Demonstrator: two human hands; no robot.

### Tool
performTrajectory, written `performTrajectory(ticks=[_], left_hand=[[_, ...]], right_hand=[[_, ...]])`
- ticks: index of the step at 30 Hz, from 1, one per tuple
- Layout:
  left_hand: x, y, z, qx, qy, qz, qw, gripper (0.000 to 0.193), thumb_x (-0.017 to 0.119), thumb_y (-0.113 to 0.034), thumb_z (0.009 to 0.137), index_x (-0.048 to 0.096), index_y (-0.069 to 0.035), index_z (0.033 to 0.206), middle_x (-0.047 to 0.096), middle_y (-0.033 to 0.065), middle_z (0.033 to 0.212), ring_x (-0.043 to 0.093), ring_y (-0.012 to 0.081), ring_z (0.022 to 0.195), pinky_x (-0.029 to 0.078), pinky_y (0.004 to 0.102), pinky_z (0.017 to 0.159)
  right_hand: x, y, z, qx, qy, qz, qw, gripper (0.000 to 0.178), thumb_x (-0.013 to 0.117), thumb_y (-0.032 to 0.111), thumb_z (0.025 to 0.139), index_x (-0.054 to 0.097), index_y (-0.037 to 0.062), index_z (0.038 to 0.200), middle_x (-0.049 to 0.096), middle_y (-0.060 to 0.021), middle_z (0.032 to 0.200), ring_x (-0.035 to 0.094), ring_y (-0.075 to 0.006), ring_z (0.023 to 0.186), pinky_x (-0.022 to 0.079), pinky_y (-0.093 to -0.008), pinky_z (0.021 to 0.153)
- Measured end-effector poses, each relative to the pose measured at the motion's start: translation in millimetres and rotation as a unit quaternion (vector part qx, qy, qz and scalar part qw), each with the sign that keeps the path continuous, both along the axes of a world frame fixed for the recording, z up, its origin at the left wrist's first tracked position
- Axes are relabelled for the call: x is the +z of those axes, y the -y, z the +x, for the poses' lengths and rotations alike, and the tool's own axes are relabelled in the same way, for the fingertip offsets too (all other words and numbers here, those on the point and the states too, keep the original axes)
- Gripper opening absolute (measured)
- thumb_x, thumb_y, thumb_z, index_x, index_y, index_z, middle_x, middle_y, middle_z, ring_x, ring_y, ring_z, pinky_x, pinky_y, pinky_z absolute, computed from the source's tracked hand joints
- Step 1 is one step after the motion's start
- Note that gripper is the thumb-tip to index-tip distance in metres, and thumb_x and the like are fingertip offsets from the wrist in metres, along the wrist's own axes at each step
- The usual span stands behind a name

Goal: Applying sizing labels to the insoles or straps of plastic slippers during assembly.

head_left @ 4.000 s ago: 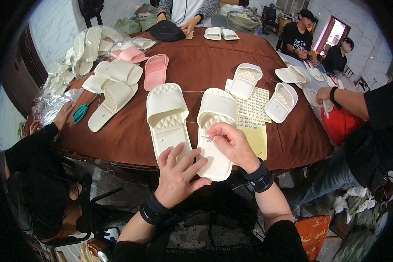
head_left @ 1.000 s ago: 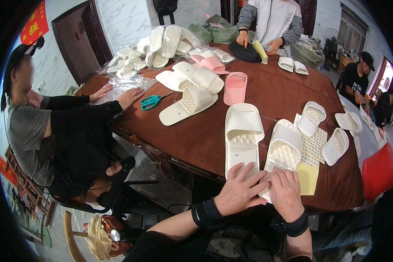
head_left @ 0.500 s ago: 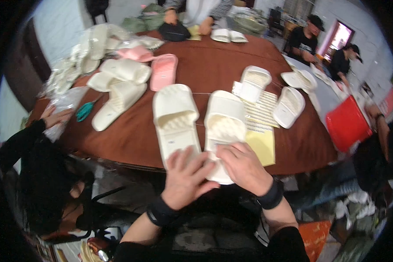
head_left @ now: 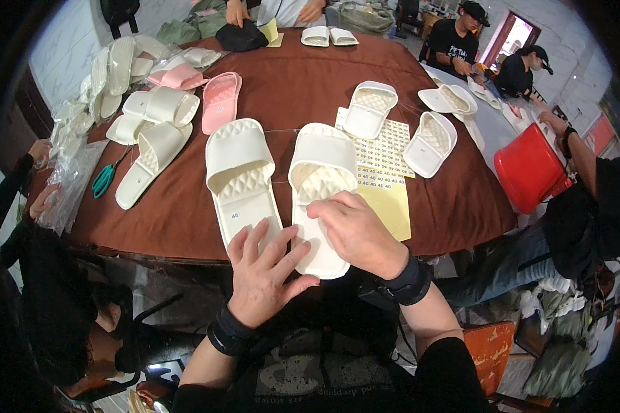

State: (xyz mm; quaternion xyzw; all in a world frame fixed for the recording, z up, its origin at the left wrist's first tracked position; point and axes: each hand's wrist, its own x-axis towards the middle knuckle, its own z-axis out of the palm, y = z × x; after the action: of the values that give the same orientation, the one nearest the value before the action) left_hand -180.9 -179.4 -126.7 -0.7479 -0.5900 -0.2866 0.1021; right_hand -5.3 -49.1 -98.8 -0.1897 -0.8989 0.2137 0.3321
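Observation:
Two cream slippers lie side by side at the near edge of the table, toes away from me. On the insole of the left slipper is a small round printed sticker. My left hand, fingers spread, rests over that slipper's heel and reaches toward the other one. My right hand is closed, its curled fingers pressed on the insole of the right slipper; whatever is under or between them is hidden. A yellow sticker sheet with rows of small labels lies just right of that slipper.
A white slipper sits partly on the sheet, with others to its right. Leftward on the brown cloth are cream and pink slippers, teal-handled scissors and plastic bags. A red stool stands right. Co-workers surround the table.
The view has shifted, so the table things sit further left and higher. My right hand's fingers are more curled on the right slipper's insole. My left hand stays spread near the left slipper's heel.

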Motion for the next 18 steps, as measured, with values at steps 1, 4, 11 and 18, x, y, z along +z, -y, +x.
performTrajectory(ticks=[1,4,11,18], left_hand=[[0.7,0.1,0.4,0.0,-0.001,0.001,1.0,0.053,0.072,-0.056,0.079,0.068,-0.019,0.117,0.06,0.0028,0.13,0.047,0.0351,0.126,0.029,0.0541,0.106],[1.2,1.1,-0.8,0.001,0.0,0.003,1.0,0.053,0.072,-0.056,0.079,0.067,-0.019,0.117,0.06,0.0026,0.13,0.047,0.0351,0.126,0.029,0.0541,0.106],[-1.7,-0.8,-2.7,0.002,-0.004,-0.006,1.0,0.059,0.071,-0.06,0.076,0.066,-0.021,0.119,0.06,0.0027,0.133,0.047,0.0357,0.128,0.029,0.0541,0.108],[-3.7,-1.0,-3.4,0.001,-0.006,0.004,1.0,0.059,0.073,-0.059,0.075,0.066,-0.02,0.119,0.06,0.0028,0.132,0.047,0.0356,0.127,0.029,0.0543,0.107]], right_hand=[[1.1,1.9,-1.9,-0.008,0.024,0.054,0.998,0.025,0.057,-0.004,0.083,0.06,0.0037,0.107,0.064,-0.011,0.092,0.059,-0.0319,0.092,0.047,-0.0423,0.083],[0.8,1.7,-4.5,-0.014,0.049,0.096,0.994,0.026,0.058,-0.002,0.082,0.06,0.004,0.107,0.064,-0.0101,0.093,0.057,-0.0316,0.091,0.046,-0.0422,0.082],[6.6,-0.3,-2.9,-0.041,0.06,0.059,0.996,0.024,0.056,0.003,0.084,0.06,0.0052,0.108,0.064,-0.0093,0.095,0.057,-0.0283,0.09,0.044,-0.04,0.081],[14.3,1.9,-1.6,-0.031,0.091,0.118,0.988,0.025,0.058,0.006,0.082,0.059,0.0047,0.107,0.063,-0.0085,0.094,0.056,-0.0269,0.093,0.044,-0.0393,0.082]])
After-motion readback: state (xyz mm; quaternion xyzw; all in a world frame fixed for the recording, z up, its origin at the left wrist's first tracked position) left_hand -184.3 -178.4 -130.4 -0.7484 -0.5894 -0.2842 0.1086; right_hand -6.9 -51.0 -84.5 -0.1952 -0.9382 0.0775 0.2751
